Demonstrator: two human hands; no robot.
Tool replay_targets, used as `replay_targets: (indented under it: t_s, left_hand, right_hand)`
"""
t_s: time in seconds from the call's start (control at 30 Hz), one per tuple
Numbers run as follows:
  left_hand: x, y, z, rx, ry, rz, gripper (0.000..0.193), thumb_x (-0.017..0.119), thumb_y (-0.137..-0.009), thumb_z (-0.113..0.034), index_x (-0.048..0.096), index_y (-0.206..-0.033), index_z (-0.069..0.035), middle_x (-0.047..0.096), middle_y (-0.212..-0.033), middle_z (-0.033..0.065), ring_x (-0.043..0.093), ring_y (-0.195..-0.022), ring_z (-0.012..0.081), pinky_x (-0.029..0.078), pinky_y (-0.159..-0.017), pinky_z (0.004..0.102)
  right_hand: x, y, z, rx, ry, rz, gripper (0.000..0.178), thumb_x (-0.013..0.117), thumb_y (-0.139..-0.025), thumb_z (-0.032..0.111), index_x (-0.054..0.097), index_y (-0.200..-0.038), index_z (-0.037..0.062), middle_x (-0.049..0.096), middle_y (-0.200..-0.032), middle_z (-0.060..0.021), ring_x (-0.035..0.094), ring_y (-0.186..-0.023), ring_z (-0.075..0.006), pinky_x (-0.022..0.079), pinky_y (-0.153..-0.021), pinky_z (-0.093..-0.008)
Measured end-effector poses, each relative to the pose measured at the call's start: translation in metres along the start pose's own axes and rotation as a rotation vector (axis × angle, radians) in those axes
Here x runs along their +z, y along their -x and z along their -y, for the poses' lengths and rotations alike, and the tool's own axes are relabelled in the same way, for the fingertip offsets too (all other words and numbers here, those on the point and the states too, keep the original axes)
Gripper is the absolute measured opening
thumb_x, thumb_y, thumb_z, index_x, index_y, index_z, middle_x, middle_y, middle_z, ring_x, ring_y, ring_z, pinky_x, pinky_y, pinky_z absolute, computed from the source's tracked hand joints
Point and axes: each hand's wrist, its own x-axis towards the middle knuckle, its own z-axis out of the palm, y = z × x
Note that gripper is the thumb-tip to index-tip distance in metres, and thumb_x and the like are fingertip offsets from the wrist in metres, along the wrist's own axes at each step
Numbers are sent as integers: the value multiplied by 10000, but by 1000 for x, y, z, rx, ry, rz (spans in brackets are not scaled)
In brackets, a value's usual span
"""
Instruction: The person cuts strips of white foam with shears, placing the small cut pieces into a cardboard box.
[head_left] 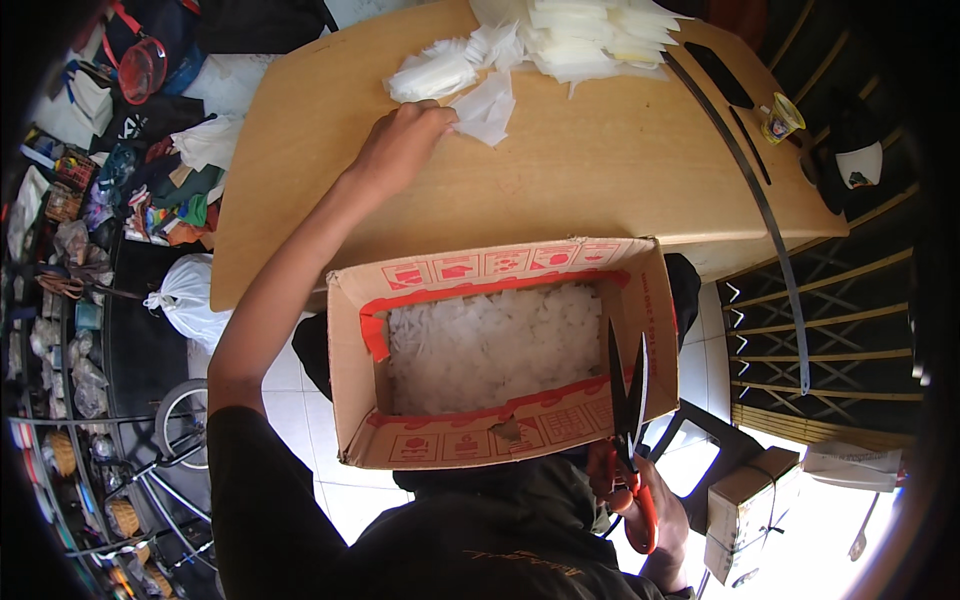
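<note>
On my feed the tabletop (310, 140) looks pretty evenly lit, but the floor (805, 560) at lower right is totally blown out. Dark sleeve (262, 490) loses most detail, gate bars (820, 357) bow hard, fisheye corners go black.

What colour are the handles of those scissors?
Orange-red handles, seen best in the head view.
</note>
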Motion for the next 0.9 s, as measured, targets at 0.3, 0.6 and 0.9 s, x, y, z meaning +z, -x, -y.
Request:
replay_targets:
  t_s: [0.3, 0.6, 0.9]
  left_hand:
    - [-5, 2, -2, 67, -133, -224, 211, 566, -816, -20, 698, -977, -53, 662, -955, 181, 668, -769, 337, 534, -643, 439]
    - [-18, 23, -12, -1, 177, -117, 175, 643, -809, -43, 725, -963, -55, 653, -729, 102, 623, -602, 161, 507, -562, 321]
    - [-45, 29, -17, -488, 936, -8, 213, 711, -839, -98, 670, -970, 65, 671, -830, 106, 634, -702, 119, 549, -630, 248]
  right_hand:
    - [0, -1, 3, -40, -11, -17, 770, 573, -760, 734, 513, -982, 0, 510, -678, -61, 515, -628, -175, 406, -610, -321]
    - [-1, -2, -10, -42, 92, 45, 705, 553, -795, 689, 500, -1031, 27, 523, -729, -79, 539, -658, -199, 432, -634, -324]
    - [-2, -2, -1, 3, 125, 118, 755, 496, -857, 661, 504, -1183, -20, 586, -873, -127, 611, -767, -243, 474, -717, -330]
